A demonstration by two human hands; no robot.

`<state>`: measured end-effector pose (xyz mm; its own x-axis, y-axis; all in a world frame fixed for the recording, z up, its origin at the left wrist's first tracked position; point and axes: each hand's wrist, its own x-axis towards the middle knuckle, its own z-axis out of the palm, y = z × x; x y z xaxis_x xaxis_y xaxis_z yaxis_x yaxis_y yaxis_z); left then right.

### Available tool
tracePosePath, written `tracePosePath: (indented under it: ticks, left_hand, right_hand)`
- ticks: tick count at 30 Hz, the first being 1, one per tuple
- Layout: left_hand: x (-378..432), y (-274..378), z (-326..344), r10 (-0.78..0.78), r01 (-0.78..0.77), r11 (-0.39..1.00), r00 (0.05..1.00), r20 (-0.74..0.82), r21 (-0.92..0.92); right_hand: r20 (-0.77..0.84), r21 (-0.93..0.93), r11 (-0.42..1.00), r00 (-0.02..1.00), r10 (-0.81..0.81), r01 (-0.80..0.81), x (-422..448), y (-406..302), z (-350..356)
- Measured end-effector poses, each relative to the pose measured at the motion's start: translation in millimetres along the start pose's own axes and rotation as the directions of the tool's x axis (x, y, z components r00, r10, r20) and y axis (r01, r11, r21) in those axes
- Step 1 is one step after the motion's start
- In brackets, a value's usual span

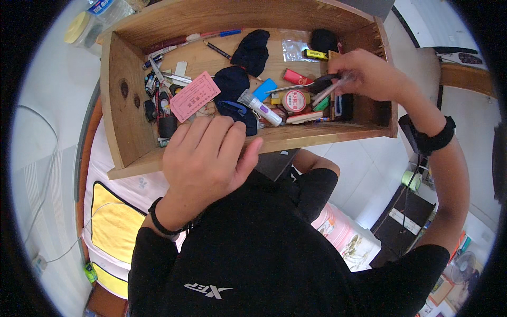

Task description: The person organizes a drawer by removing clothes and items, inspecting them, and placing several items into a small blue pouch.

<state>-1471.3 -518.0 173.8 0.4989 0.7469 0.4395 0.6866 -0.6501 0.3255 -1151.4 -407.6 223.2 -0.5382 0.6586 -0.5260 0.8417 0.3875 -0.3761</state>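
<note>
A wooden drawer (122, 95) full of small items stands before me. My left hand (206, 154) is bent over its near rim, fingertips hidden inside, beside a pink printed paper slip (195, 97). At the drawer's right end my right hand (366, 75) pinches a slim pale object (329, 90), blurred by motion. Black-handled scissors (293, 86) point left from under those fingers; whether they are also held is unclear. Near them lie a yellow highlighter (315, 54), a red tube (297, 77), a round labelled tin (294, 100) and a blue block (265, 90).
Dark cloth pieces (251, 53), a white-and-clear tube (261, 107), a pencil (217, 50) and a clear plastic sachet (295, 45) also lie in the drawer. Behind its left corner stand a yellow-lidded jar (81, 29) and a plastic bottle (111, 10). A bed with yellow cloths (115, 222) is at left.
</note>
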Motion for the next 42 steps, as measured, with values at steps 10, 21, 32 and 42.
tracePosePath:
  ticks: [10,21,32,42]
  left_hand:
    - [-2,1,2,0.009,-0.009,1.000,1.000,-0.003,0.010]
    - [2,7,7,0.032,-0.029,0.998,0.998,-0.054,0.050]
    - [6,104,50,0.245,0.327,0.467,0.845,0.475,-0.822]
    - [-14,143,95,0.230,0.638,0.016,0.747,0.624,-0.770]
  right_hand:
    - [-0.585,0.187,0.981,0.795,0.157,-0.055,-75,-27,-16]
    - [-0.539,0.693,0.409,0.050,0.841,0.594,-286,-37,266]
    - [-0.394,0.846,0.170,0.377,0.838,0.505,-198,-96,307]
    - [-0.482,0.829,0.114,0.595,0.643,0.548,-164,-115,274]
